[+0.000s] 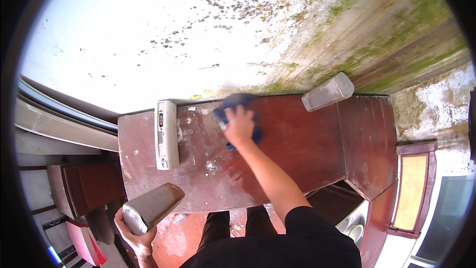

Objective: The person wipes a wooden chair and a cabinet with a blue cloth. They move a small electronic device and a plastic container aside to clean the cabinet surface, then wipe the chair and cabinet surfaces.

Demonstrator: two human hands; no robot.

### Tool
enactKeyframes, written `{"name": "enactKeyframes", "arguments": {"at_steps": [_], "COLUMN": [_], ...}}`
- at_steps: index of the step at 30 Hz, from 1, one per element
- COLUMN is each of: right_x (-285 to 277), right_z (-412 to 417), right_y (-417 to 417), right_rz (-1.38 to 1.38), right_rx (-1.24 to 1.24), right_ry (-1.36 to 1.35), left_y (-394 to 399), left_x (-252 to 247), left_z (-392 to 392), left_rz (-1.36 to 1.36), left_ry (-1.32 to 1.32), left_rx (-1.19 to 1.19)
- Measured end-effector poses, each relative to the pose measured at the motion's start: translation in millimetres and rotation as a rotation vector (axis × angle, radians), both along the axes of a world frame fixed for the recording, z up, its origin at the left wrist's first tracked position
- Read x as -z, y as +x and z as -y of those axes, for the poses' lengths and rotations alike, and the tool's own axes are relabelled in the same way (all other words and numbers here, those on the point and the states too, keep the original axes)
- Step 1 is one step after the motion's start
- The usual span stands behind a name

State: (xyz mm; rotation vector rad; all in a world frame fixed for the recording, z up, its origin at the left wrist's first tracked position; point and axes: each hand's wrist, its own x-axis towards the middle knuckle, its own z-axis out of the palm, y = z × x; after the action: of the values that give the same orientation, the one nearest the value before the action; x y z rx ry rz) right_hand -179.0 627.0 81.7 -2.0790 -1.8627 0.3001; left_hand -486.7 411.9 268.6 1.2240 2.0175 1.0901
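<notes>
My right hand [240, 127] presses a dark blue cloth [256, 136] against the reddish-brown wooden cabinet top [297, 145], close to the wall. Hand and cloth are blurred. To the right of the cloth the surface looks darker and cleaner; to its left it is dusty, with pale spots and wet smears. At the lower left my left hand [135, 238] grips a dirty grey, box-shaped container [154, 206] by its near end. It is tilted in front of the cabinet's front edge. Its contents cannot be seen.
A slim white electronic device [167, 134] sits on the cabinet's left part. At the back right, a translucent plastic container [328, 92] lies against the mouldy wall [327, 37]. An open compartment at lower right holds white dishes [356, 232]. A red box [86, 243] stands at lower left.
</notes>
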Motion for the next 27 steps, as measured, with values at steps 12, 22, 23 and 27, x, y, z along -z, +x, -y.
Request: {"name": "enactKeyframes", "arguments": {"at_steps": [12,22,23,27], "right_x": [-35.8,-50.5,-46.9,-0.9], "right_z": [67.6,155.3,159.2,184.2], "right_y": [-9.1,203.6,218.0,240.5], "right_rz": [-1.145,-0.788,-0.779,-0.272], "right_rx": [-0.429,-0.121,-0.087,0.198], "right_ry": [-0.206,0.090,0.076,0.119], "left_y": [26.5,120.6,134.9,218.2], "left_x": [-36.9,-42.6,-42.8,-38.3], "left_z": [-21.6,-100.2,-111.6,-163.8], "left_rz": [0.120,-0.102,-0.142,-0.161], "left_ry": [0.158,0.217,0.215,0.241], "left_rx": [0.101,0.423,0.463,0.638]}}
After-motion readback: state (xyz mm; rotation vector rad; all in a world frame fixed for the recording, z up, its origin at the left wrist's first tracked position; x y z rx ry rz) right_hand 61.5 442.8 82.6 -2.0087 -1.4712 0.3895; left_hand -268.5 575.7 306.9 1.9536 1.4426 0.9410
